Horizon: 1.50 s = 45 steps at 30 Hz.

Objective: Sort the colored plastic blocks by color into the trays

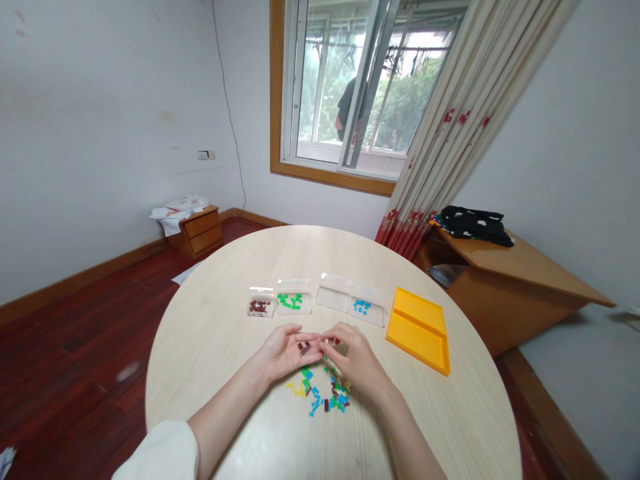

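Observation:
My left hand (285, 353) is turned palm up above the table, fingers slightly curled, with a few small dark brown toy bricks (304, 347) lying on its fingers. Close against its fingertips, my right hand (359, 360) has thumb and forefinger pinched together; what is between them is too small to make out. Below both hands, a loose pile of small bricks is spread on the table: blue bricks (315, 403), yellow bricks (299, 392), green bricks (306, 375) and a brown brick (327, 405). My right hand covers part of this pile.
Beyond my hands stand a small clear box (249, 308) of brown bricks, a clear box (307, 309) with green bricks, and an open clear case (333, 298) with blue bricks in its right half. A yellow two-part tray (418, 325) lies to the right on the round table (210, 320).

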Motion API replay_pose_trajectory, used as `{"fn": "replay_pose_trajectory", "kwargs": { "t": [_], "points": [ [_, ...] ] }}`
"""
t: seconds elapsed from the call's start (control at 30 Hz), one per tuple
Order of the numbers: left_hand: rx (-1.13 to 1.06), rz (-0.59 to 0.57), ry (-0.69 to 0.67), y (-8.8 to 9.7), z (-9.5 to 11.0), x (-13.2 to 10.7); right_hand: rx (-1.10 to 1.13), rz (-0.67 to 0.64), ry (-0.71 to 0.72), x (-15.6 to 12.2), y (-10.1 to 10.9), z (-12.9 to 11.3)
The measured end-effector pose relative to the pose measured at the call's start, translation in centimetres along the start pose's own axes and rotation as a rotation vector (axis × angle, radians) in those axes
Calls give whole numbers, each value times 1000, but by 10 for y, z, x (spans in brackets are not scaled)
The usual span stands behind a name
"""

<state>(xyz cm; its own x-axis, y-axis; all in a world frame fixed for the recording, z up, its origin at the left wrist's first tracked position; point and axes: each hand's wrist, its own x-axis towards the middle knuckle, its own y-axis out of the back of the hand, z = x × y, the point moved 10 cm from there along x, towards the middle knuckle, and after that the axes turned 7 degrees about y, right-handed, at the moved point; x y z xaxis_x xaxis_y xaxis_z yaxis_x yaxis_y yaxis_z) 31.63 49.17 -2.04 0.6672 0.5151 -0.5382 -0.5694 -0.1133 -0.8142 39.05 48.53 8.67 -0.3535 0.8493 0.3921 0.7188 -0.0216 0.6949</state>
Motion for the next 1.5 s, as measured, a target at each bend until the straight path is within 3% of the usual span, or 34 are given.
{"fn": "replay_pose_trajectory", "kwargs": {
  "t": [0.1, 0.27, 0.5, 1.0, 1.5],
  "points": [
    [-48, 52, -41, 7, 5, 1, 32, -32, -29, -3, 3, 6],
    [-127, 147, -128, 21, 20, 1, 49, -318, -112, -19, -17, 21],
    [-119, 174, -148, 22, 23, -1, -8, -505, -189, -34, -38, 35],
    [-118, 183, -153, 22, 23, -1, -69, -544, -166, -33, -47, 36],
    [-114, 190, -171, 22, 25, -3, -111, -458, -133, -25, -35, 30]
  ]
}}
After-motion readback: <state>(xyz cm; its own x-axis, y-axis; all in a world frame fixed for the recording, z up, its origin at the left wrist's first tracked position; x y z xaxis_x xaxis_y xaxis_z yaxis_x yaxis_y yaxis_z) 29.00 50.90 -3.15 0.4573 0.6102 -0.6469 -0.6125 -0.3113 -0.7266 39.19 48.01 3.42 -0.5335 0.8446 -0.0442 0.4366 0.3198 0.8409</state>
